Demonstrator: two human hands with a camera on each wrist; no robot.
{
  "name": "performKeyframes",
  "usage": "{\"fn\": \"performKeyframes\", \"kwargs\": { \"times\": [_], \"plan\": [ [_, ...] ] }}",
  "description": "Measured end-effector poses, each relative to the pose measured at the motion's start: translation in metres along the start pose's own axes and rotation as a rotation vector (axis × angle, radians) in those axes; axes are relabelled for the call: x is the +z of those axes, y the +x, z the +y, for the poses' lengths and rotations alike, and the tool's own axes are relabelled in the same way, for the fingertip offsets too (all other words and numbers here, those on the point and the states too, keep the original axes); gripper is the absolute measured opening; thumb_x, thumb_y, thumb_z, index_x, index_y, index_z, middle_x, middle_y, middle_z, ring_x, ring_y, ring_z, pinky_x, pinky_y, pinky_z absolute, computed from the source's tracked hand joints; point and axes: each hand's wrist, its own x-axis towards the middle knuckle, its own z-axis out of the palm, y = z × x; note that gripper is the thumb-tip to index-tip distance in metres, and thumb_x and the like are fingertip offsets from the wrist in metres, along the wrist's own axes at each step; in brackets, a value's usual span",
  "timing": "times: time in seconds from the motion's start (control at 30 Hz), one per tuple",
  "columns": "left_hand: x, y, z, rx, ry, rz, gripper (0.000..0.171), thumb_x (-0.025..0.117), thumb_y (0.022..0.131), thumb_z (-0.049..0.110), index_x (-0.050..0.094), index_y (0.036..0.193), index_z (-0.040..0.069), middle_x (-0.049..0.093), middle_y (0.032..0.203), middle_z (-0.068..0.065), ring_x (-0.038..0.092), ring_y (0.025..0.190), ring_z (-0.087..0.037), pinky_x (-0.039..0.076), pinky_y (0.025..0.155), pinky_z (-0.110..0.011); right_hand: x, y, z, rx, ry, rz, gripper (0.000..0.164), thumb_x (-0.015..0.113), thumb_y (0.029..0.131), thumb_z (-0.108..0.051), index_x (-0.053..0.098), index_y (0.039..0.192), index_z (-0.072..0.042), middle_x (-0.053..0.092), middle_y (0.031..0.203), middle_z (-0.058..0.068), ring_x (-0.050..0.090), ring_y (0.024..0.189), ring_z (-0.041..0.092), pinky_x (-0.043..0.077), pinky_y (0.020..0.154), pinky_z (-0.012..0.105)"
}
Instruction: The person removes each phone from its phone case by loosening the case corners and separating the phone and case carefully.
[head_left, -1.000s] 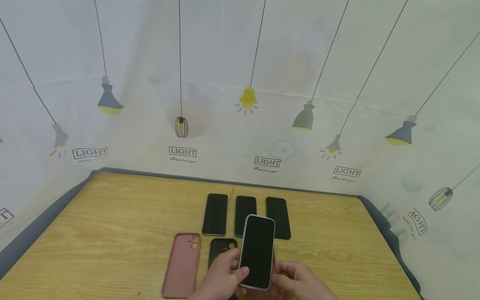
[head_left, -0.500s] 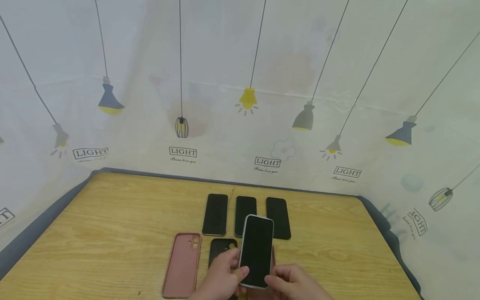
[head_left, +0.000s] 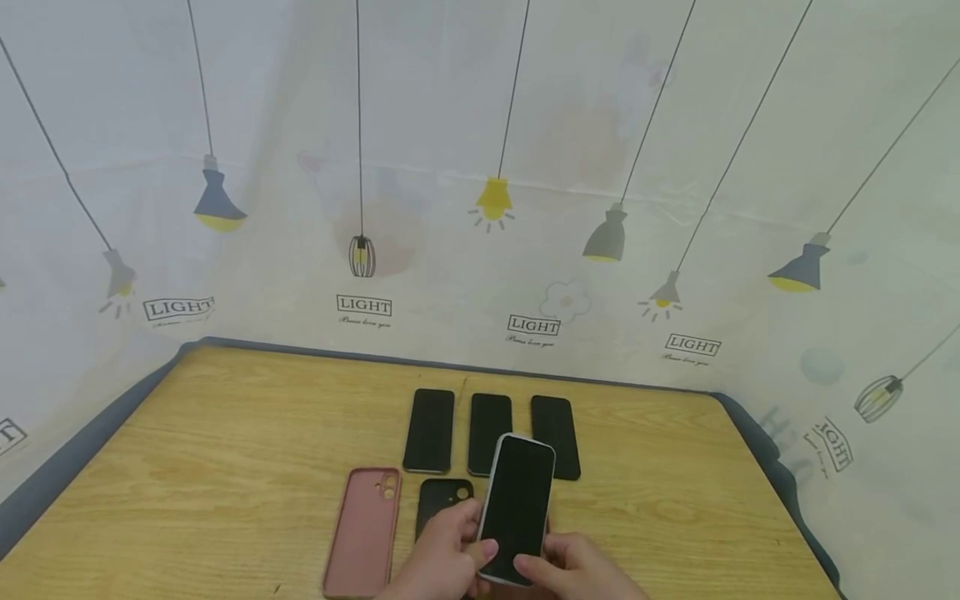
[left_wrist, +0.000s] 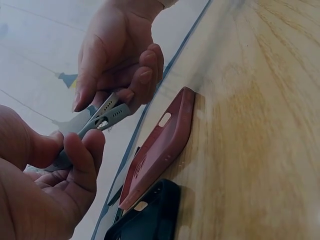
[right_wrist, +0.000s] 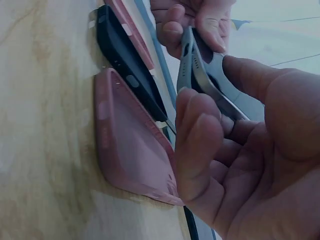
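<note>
Between both hands a smartphone [head_left: 517, 504] with a dark screen is held up, tilted, over the near part of the table. A grey-blue phone case [right_wrist: 184, 72] lies along its back; at the near end the case gapes away from the phone's metal edge. My left hand [head_left: 446, 550] grips the phone and case from the left side, thumb on the front. From the right, my right hand [head_left: 581, 571] pinches the lower corner, thumb on the screen and fingers behind. Below, a pink phone case [right_wrist: 135, 135] lies open side up, mostly hidden in the head view.
On the wooden table [head_left: 675, 483], three dark phones lie in a row: left [head_left: 429, 431], middle [head_left: 490, 425] and right [head_left: 558, 437]. Another pink case [head_left: 363, 529] and a black case [head_left: 435, 498] lie left of the hands. A lamp-print curtain [head_left: 450, 125] surrounds the table.
My right hand has shifted left, its thumb moving from the phone's side edge onto the lower screen. The phone has tilted slightly clockwise. My left hand keeps its grip.
</note>
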Motion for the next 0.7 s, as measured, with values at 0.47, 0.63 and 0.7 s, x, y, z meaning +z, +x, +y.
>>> {"fn": "performKeyframes", "kwargs": {
  "times": [0.47, 0.63, 0.7],
  "plan": [
    [0.000, 0.001, 0.000, -0.024, -0.002, -0.014, 0.019, 0.062, 0.100, -0.001, 0.062, 0.119, 0.001, 0.073, 0.086, -0.009, 0.058, 0.053, -0.016, 0.051, 0.051, -0.028, 0.018, 0.000, -0.014, -0.002, -0.068, 0.164, 0.037, 0.064, 0.104, -0.023, 0.069, 0.121, 0.010, 0.075, 0.112, 0.018, 0.072, 0.100, 0.021, 0.061, 0.086, 0.036],
    [-0.003, 0.002, 0.001, -0.011, 0.002, -0.044, 0.019, 0.063, 0.101, 0.001, 0.063, 0.120, 0.001, 0.074, 0.084, -0.009, 0.059, 0.052, -0.015, 0.052, 0.052, -0.028, 0.018, -0.003, -0.017, -0.017, -0.059, 0.219, 0.037, 0.067, 0.102, -0.022, 0.071, 0.119, 0.011, 0.077, 0.102, 0.018, 0.073, 0.092, 0.017, 0.060, 0.079, 0.027],
    [-0.005, 0.003, 0.002, -0.002, 0.001, -0.055, 0.021, 0.063, 0.101, 0.001, 0.063, 0.122, 0.000, 0.074, 0.085, -0.010, 0.060, 0.052, -0.015, 0.053, 0.052, -0.029, 0.017, -0.004, -0.018, -0.023, -0.038, 0.225, 0.038, 0.068, 0.101, -0.022, 0.070, 0.118, 0.011, 0.077, 0.097, 0.016, 0.072, 0.082, 0.013, 0.058, 0.072, 0.023]
  ]
}}
